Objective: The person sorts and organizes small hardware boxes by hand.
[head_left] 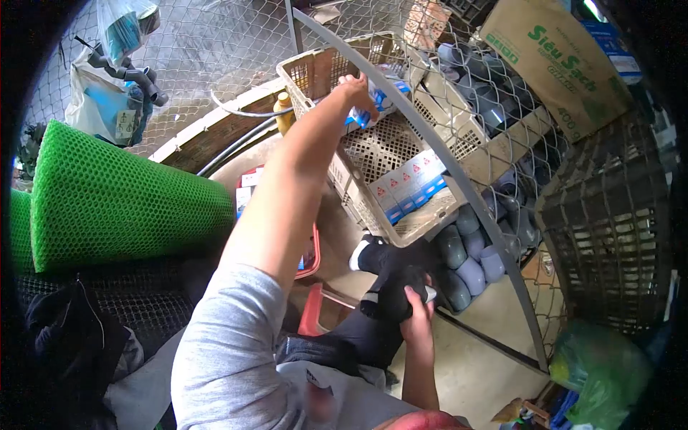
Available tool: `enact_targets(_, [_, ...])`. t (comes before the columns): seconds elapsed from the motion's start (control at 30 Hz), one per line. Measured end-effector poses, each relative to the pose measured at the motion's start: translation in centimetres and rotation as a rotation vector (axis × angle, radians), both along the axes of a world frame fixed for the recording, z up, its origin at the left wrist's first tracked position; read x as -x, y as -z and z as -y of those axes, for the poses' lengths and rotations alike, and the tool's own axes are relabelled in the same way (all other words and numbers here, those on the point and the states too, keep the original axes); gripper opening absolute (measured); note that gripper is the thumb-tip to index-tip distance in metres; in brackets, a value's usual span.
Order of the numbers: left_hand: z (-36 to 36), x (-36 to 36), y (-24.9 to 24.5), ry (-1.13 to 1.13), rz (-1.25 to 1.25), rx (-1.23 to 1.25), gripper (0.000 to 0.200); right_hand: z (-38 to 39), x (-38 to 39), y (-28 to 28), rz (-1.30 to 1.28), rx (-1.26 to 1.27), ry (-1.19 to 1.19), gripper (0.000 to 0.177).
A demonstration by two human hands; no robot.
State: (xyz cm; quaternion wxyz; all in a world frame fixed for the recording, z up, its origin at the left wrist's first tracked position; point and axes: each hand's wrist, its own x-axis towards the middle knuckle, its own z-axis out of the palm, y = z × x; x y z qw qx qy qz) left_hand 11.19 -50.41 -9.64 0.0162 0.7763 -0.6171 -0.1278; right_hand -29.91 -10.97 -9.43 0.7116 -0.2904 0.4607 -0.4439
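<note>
My left hand (360, 97) is over the far end of a beige plastic crate (344, 179), its fingers bent round a blue and white packet (362, 117). More blue and white packaging (393, 93) lies beside it. At the crate's near end sit white and blue boxes (408, 185). Down by my dark-clothed legs, my right hand (417, 315) is closed round a small pale object (430, 293), mostly hidden by the fingers and too small to name.
A metal-framed wire mesh (459, 172) crosses right of the crate. Grey plastic fittings (469, 261) are piled beyond it, near a black crate (609, 229) and a cardboard box (555, 64). Green mesh rolls (129, 197) stand left. A yellow bottle (284, 113) is beside the crate.
</note>
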Motion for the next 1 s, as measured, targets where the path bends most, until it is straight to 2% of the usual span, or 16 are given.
enact_targets(0.07, [-2.3,0.0,-3.3,0.042,0.002,-0.052,0.142,0.4,0.0,-1.2,0.055,0.071,-0.073,0.048])
enact_targets(0.13, [-7.0,0.4,-7.8,0.267,-0.073,0.225,0.093,0.5,-0.1,-1.3,0.129,0.065,-0.061,0.046])
enact_targets(0.2, [-9.8,-0.6,-9.5,0.246,-0.117,0.300,0.095,1.0,-0.5,-1.0,0.206,0.038,-0.090,0.045])
enact_targets(0.27, [-14.4,-1.7,-11.5,0.083,-0.423,0.516,0.105,1.5,-1.5,-0.8,0.262,0.024,-0.136,0.044])
enact_targets(0.3, [-16.3,-2.8,-12.0,0.196,-0.488,0.619,0.114,1.8,-2.3,-0.8,0.279,0.032,-0.157,0.043])
enact_targets(0.43, [-27.0,-3.3,-12.9,0.133,-0.643,0.806,0.109,2.7,-6.3,-2.2,0.220,0.215,-0.211,0.035])
enact_targets(0.47, [-28.9,-3.2,-11.4,0.146,-0.758,0.823,0.114,3.1,-6.9,-1.9,0.182,0.274,-0.176,0.032])
enact_targets(0.53, [-35.0,-0.4,-11.4,0.139,-1.305,0.747,0.121,3.2,-8.3,-3.0,0.001,0.512,-0.172,0.024])
enact_targets(0.6, [-38.4,0.3,-7.1,0.170,-1.147,0.841,0.130,2.5,-9.5,-3.9,-0.216,0.839,-0.164,0.028])
enact_targets(0.73, [-46.3,9.3,-5.6,0.046,-2.001,0.752,0.144,-1.4,-13.6,-7.1,-0.184,1.036,-0.248,0.042])
enact_targets(0.77, [-47.5,11.3,-5.5,0.152,-2.257,0.784,0.116,-2.0,-14.6,-7.6,-0.301,1.219,-0.292,0.045])
enact_targets(0.8, [-48.5,12.6,-4.9,-0.027,-2.335,0.789,0.093,-2.5,-15.3,-7.8,-0.419,1.399,-0.343,0.048])
enact_targets(0.87, [-50.1,12.8,-4.1,-0.223,-2.249,0.771,0.078,-3.8,-16.4,-8.0,-0.376,1.275,-0.362,0.051])
enact_targets(0.9, [-51.2,12.9,-4.3,-0.306,-2.263,0.782,0.072,-4.0,-17.0,-7.7,-0.403,1.321,-0.380,0.051])
enact_targets(0.93, [-52.0,12.9,-4.4,-0.290,-2.270,0.831,0.070,-4.1,-17.5,-7.5,-0.433,1.365,-0.394,0.052])
enact_targets(1.0, [-52.9,12.2,-4.6,-0.215,-1.973,0.853,0.075,-3.9,-18.6,-7.3,-0.411,1.304,-0.387,0.053])
